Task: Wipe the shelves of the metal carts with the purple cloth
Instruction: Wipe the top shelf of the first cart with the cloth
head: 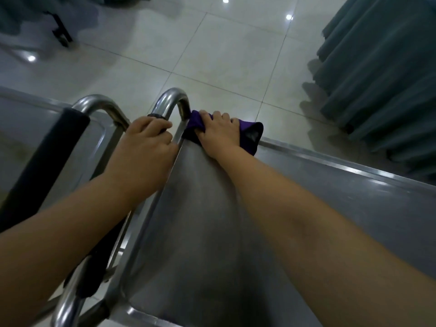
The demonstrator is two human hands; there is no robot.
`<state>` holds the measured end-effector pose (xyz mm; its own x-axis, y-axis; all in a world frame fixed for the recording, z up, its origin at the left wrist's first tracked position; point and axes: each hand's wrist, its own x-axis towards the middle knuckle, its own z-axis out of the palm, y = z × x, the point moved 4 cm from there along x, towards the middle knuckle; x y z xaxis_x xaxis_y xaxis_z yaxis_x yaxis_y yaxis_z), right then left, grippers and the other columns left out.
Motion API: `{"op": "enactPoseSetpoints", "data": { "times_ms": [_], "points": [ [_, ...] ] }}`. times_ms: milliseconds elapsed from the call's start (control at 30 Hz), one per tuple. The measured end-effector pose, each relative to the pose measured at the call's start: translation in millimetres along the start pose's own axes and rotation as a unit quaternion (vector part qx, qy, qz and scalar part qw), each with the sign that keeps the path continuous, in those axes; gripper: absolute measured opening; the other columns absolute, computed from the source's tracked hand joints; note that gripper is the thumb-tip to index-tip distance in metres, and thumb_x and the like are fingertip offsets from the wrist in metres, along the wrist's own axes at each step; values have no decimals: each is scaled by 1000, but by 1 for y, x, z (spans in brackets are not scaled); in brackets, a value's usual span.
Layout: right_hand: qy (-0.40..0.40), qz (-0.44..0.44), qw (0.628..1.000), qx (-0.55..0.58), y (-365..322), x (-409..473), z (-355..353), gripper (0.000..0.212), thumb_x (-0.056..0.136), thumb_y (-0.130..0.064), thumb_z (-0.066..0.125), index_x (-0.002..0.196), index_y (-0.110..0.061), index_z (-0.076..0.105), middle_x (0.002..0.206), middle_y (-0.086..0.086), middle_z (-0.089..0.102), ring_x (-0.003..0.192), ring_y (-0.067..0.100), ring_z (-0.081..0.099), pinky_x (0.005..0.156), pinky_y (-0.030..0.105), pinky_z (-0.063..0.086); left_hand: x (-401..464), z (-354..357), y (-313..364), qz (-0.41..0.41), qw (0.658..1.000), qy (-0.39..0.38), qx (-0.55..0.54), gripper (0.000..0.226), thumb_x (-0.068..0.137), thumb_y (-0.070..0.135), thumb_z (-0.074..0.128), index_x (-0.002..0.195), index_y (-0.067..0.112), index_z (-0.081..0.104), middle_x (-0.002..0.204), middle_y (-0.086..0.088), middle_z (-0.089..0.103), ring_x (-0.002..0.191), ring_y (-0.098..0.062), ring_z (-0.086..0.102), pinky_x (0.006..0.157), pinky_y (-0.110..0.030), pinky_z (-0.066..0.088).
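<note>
Nearest the camera lay the steel top shelf (212, 232) of the cart, a shallow tray with a raised rim, and both forearms reached out across it. At the far left corner of that shelf the left hand (146, 147) was curled around the cart's tubular handle (173, 100), gripping it where a dark sleeve ended. Just to the right of the handle's upright, the right hand (218, 133) pressed the purple cloth (250, 135) down into the corner of the shelf, its fingers bent over the bunched fabric and holding it. The cloth touched both the upright and the far rim, with one fold hanging over that rim. A second cart (35, 142) stood just left of the handle, and beyond the shelf lay glossy floor tiles (224, 50) and a teal curtain (382, 74). The likely risks were these: the overhanging fold could snag on the rim and drag the cloth out of the grip; a hard push could roll the cart if the left hand eased off; and the tight corner could be left unwiped.
</note>
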<state>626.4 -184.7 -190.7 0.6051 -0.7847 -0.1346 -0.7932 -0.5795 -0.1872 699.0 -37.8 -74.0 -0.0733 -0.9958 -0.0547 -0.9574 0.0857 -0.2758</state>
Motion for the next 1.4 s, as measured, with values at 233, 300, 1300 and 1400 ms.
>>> {"op": "enactPoseSetpoints", "data": {
  "times_ms": [233, 300, 1300, 1400],
  "points": [
    [39, 44, 998, -10, 134, -72, -18, 45, 95, -49, 39, 132, -25, 47, 115, 6, 59, 104, 27, 51, 91, 41, 33, 27, -14, 67, -39, 998, -43, 32, 19, 79, 26, 65, 92, 13, 64, 98, -10, 64, 107, -30, 51, 94, -43, 33],
    [43, 63, 997, -15, 184, -101, -26, 45, 94, -51, 41, 129, -23, 50, 112, 6, 60, 102, 26, 52, 91, 40, 34, 41, -13, 109, 1, 999, -35, -33, 19, 60, 13, 78, 72, 7, 64, 73, -15, 62, 82, -34, 57, 80, -42, 40],
    [55, 382, 922, -27, 482, -338, -44, 67, 98, -52, 32, 155, -26, 8, 160, 19, 6, 146, 38, 2, 117, 50, -3, 57, -30, 419, 3, 945, -271, -180, 113, 76, 65, 59, 150, 22, -14, 157, -3, -22, 145, -21, -15, 117, -50, 2],
    [28, 373, 927, -26, 424, -325, -31, 72, 97, -57, 27, 154, -27, -4, 160, 20, -6, 146, 40, -5, 118, 54, -1, 35, -30, 402, -40, 948, -247, -194, 106, 82, 60, 56, 151, 18, -12, 158, -6, -19, 146, -22, -12, 117, -47, 0]
  ]
}}
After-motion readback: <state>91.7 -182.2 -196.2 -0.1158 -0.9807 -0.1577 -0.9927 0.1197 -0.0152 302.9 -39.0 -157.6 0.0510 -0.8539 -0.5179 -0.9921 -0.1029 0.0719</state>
